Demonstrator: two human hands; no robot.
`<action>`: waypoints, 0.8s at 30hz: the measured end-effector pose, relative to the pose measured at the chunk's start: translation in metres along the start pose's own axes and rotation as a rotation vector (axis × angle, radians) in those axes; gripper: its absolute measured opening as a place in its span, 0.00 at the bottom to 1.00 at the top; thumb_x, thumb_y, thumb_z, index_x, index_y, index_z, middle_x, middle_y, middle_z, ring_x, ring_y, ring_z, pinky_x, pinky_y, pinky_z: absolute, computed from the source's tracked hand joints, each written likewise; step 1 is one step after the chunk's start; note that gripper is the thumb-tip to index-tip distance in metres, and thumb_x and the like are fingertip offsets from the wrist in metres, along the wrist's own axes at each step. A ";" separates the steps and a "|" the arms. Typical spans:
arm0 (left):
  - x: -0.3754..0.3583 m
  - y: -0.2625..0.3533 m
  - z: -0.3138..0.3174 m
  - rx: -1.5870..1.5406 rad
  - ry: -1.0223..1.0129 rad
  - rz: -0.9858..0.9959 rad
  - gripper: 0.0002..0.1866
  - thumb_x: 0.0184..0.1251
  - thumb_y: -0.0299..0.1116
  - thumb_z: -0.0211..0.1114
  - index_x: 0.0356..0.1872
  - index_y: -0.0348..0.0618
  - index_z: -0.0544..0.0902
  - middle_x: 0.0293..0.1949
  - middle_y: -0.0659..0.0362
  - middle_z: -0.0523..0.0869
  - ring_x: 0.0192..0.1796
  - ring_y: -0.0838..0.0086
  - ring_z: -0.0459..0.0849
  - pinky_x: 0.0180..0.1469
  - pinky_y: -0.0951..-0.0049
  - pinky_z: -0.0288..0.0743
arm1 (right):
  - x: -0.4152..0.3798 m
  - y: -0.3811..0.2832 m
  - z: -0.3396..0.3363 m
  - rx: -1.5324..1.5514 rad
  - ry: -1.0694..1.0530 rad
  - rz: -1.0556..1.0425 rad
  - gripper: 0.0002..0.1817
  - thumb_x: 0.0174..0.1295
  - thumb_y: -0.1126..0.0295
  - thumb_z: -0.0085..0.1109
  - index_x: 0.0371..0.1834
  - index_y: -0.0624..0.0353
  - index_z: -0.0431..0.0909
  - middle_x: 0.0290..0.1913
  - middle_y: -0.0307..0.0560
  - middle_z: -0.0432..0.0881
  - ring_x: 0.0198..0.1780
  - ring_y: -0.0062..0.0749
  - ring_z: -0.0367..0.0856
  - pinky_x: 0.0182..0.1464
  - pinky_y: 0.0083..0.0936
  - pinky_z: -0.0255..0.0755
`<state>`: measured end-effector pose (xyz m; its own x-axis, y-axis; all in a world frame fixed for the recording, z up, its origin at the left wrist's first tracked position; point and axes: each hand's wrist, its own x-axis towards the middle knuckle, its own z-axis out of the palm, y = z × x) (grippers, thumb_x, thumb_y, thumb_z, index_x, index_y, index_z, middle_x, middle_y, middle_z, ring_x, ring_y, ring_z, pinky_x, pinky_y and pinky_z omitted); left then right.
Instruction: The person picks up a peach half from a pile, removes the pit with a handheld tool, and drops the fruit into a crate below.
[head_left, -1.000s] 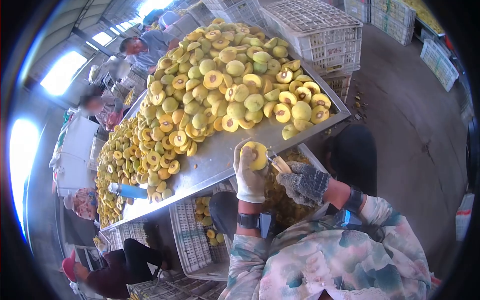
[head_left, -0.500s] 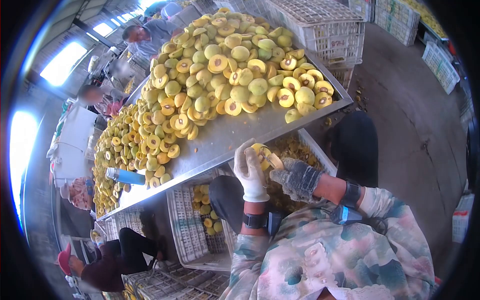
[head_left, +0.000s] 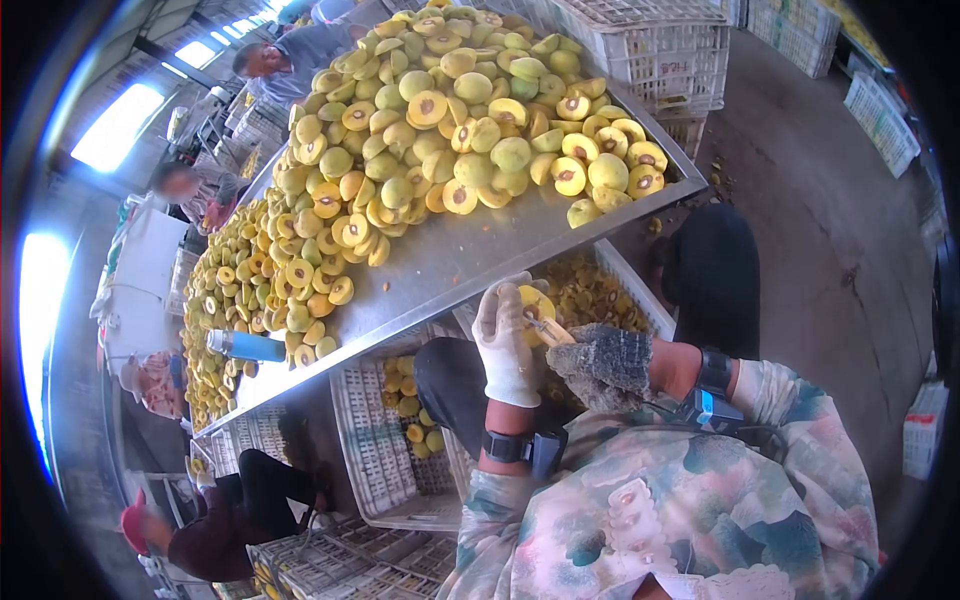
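My left hand, in a white glove, grips a halved yellow peach just beyond the table edge, its cut face toward my right side. In my right hand, under a dark grey knit glove, is a small pitting tool with a pale handle. Its working end is at the peach half, and the fruit and fingers partly hide it. Below both hands stands a crate holding brownish-yellow pieces. A large heap of halved peaches covers much of the metal table in front of me.
A blue bottle lies among the peaches at the table's near edge. Left of my knees stands a white crate with some peaches inside. Stacked crates stand beyond the table's right side. Other people sit along the table's far and left sides.
The pitting tool and my right hand have shifted slightly down and right, and the peach's cut face shows more. My left hand still grips the peach. The whole view has shifted slightly.
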<state>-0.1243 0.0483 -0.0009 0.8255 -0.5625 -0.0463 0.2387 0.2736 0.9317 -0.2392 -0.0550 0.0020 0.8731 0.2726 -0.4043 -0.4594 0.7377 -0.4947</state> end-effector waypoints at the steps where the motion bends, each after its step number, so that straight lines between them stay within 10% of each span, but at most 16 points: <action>1: 0.001 0.000 0.000 0.072 0.005 0.014 0.19 0.71 0.44 0.54 0.46 0.35 0.77 0.37 0.49 0.84 0.26 0.67 0.82 0.29 0.70 0.80 | -0.001 0.000 0.000 0.006 0.001 0.001 0.08 0.67 0.62 0.54 0.41 0.52 0.78 0.24 0.32 0.77 0.21 0.18 0.74 0.19 0.15 0.65; 14: 0.001 0.000 0.000 0.104 0.089 -0.004 0.21 0.68 0.45 0.59 0.46 0.34 0.77 0.36 0.49 0.84 0.25 0.69 0.81 0.27 0.72 0.78 | -0.009 -0.005 -0.004 0.314 -0.064 0.174 0.15 0.65 0.57 0.57 0.41 0.59 0.75 0.26 0.35 0.74 0.18 0.14 0.70 0.15 0.10 0.61; 18: 0.007 0.003 -0.006 -0.029 -0.201 0.017 0.25 0.70 0.51 0.54 0.47 0.33 0.76 0.37 0.48 0.84 0.29 0.70 0.82 0.31 0.74 0.78 | 0.003 0.003 -0.013 0.395 -0.325 0.196 0.16 0.64 0.56 0.58 0.41 0.58 0.74 0.25 0.35 0.73 0.19 0.14 0.71 0.17 0.10 0.63; 24: 0.020 -0.016 -0.007 -0.298 0.082 -0.023 0.24 0.71 0.50 0.52 0.47 0.34 0.75 0.38 0.49 0.83 0.28 0.67 0.82 0.32 0.69 0.79 | 0.011 0.009 -0.013 0.510 -0.301 0.123 0.15 0.63 0.57 0.59 0.40 0.57 0.71 0.21 0.33 0.70 0.14 0.16 0.65 0.14 0.13 0.59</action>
<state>-0.1082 0.0383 -0.0198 0.8535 -0.5102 -0.1062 0.3874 0.4849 0.7841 -0.2353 -0.0536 -0.0170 0.8605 0.4827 -0.1629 -0.4887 0.8724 0.0034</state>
